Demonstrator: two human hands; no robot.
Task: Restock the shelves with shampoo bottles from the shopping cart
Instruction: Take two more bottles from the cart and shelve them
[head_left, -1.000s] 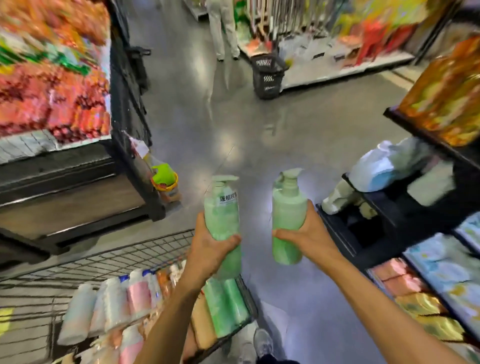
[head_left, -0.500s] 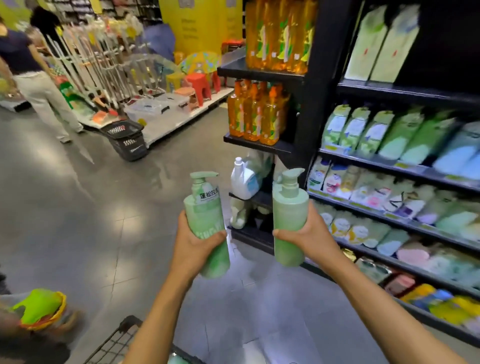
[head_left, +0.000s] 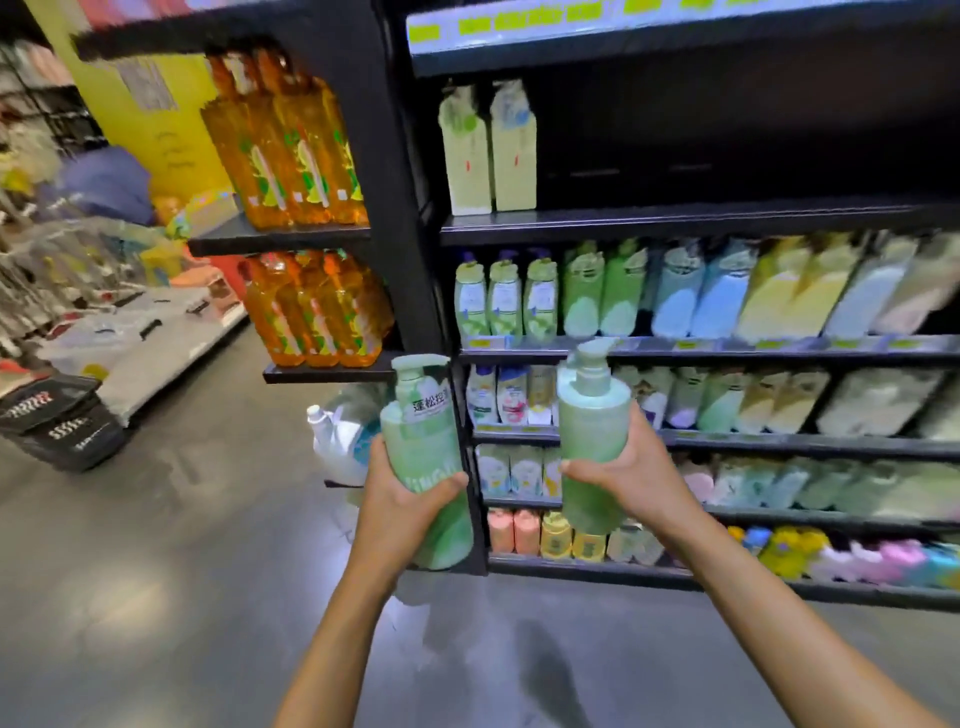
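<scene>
The labelled bottle (head_left: 423, 441) is gripped upright in the left hand (head_left: 400, 501), the plain bottle (head_left: 592, 421) in the right hand (head_left: 634, 475), carried before the shelves (head_left: 675, 353); the upper shelf (head_left: 727, 218), bare at its right, is probably to be reached next.

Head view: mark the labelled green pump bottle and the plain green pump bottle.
labelled green pump bottle (head_left: 423, 447): head view, mid body.
plain green pump bottle (head_left: 592, 421): head view, upper body.

Gripping 2 green pump bottles upright, side by side and apart: labelled bottle (head_left: 423, 441) in left hand (head_left: 400, 499), plain bottle (head_left: 592, 415) in right hand (head_left: 639, 473). Facing black shelves (head_left: 727, 221) packed with blurred bottles and pouches. Left of these, orange bottles (head_left: 291, 150) on 2 end shelves; far left, black basket (head_left: 57, 421) on floor.
</scene>
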